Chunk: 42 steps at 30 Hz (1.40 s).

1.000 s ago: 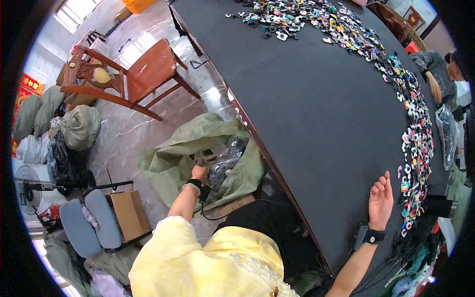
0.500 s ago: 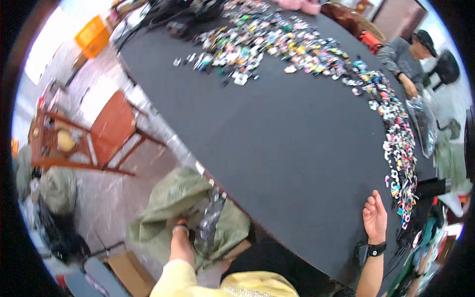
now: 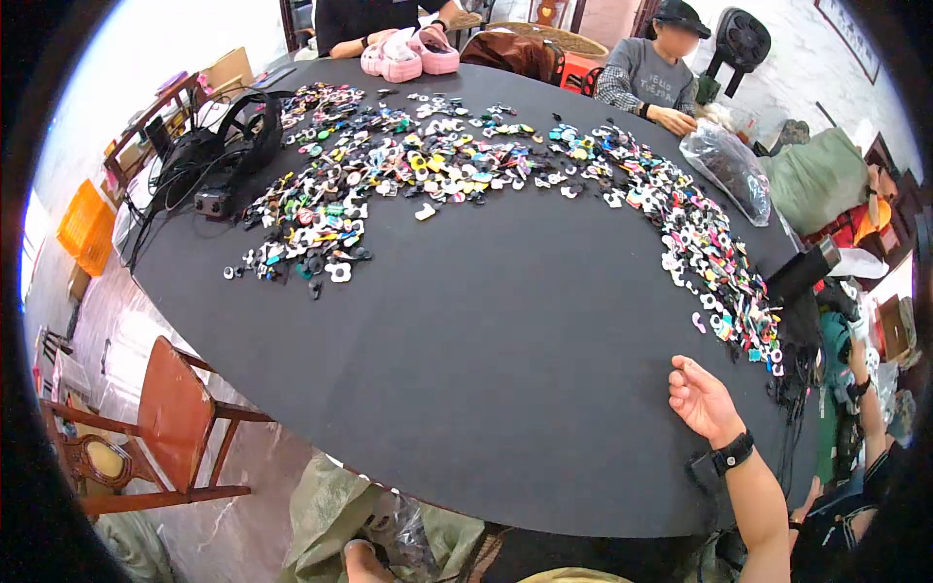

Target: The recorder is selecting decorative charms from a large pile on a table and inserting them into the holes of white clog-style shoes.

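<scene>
My right hand (image 3: 702, 400) is over the near right part of the dark table (image 3: 486, 360), its fingers curled in and nothing visible in them. A black band with a small box circles that wrist. The nearest items are small colourful shoe charms (image 3: 714, 262), spread in a long curved pile toward the far side. At the lower edge, my left hand (image 3: 360, 561) reaches down by a green woven sack (image 3: 326, 505) beside the table; its fingers are hidden. Crumpled clear plastic (image 3: 410, 539) shows in the sack's mouth.
Black headgear with cables (image 3: 233, 136) lies at the far left. Across the table a person holds pink clogs (image 3: 413, 56); another person at the right handles a clear plastic bag (image 3: 729, 170). A black cylinder (image 3: 802, 272) and cables are on the right. A wooden chair (image 3: 175, 413) stands left.
The view has tilted up and turned, showing more of the far side and less of the sack. My left hand is now mostly out of sight; my right hand's fingers curl more.
</scene>
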Tool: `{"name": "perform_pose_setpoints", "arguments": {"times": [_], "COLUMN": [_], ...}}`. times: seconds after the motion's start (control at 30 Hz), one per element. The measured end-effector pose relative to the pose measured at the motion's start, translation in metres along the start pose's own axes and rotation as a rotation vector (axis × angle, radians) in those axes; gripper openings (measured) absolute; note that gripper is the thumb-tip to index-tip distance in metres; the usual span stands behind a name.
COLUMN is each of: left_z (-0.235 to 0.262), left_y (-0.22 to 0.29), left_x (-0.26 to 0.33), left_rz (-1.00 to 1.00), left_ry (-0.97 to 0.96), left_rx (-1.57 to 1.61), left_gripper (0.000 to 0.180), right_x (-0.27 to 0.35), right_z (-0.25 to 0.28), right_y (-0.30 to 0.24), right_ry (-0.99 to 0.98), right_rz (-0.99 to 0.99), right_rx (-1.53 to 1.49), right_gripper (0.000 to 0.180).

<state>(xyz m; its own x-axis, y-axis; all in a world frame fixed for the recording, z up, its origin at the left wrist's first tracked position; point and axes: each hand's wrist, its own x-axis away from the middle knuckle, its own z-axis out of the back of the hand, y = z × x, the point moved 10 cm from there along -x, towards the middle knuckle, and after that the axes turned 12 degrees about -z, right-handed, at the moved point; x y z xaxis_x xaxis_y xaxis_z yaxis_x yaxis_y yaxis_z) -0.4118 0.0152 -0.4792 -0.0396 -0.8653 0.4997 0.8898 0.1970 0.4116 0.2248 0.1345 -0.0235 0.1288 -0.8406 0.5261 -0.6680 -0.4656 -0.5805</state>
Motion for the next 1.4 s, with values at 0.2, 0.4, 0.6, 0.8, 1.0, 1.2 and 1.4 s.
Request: {"name": "perform_pose_setpoints", "arguments": {"times": [0.2,0.4,0.6,0.8,1.0,1.2,1.4], "left_z": [0.008,0.014,0.105,0.253,0.344,0.360,0.333], "left_y": [-0.029,-0.075,0.026,0.178,0.329,0.452,0.625], "left_x": [0.024,0.090,0.162,0.257,0.282,0.292,0.305], "left_rz": [0.054,0.155,0.311,0.248,-0.143,-0.574,-0.945], "left_ry": [-0.115,-0.181,-0.190,0.068,0.297,0.438,0.218], "left_rx": [0.013,0.029,0.353,0.365,0.192,0.069,0.013], "left_gripper": [0.036,0.036,0.041,0.029,0.023,0.017,0.012], "right_x": [-0.001,-0.001,0.005,0.006,0.004,-0.001,0.000], "right_z": [-0.002,-0.011,-0.004,-0.006,-0.005,-0.008,-0.013], "right_y": [-0.002,0.002,0.005,0.003,0.003,0.007,0.002], "right_ry": [-0.029,-0.107,-0.228,-0.261,-0.334,-0.356,-0.460], "right_rz": [-0.003,-0.024,-0.045,-0.036,0.003,0.030,-0.038], "right_rx": [0.004,0.001,-0.008,0.014,-0.010,0.010,-0.292], "right_gripper": [0.022,0.022,0.022,0.022,0.022,0.023,0.037]}}
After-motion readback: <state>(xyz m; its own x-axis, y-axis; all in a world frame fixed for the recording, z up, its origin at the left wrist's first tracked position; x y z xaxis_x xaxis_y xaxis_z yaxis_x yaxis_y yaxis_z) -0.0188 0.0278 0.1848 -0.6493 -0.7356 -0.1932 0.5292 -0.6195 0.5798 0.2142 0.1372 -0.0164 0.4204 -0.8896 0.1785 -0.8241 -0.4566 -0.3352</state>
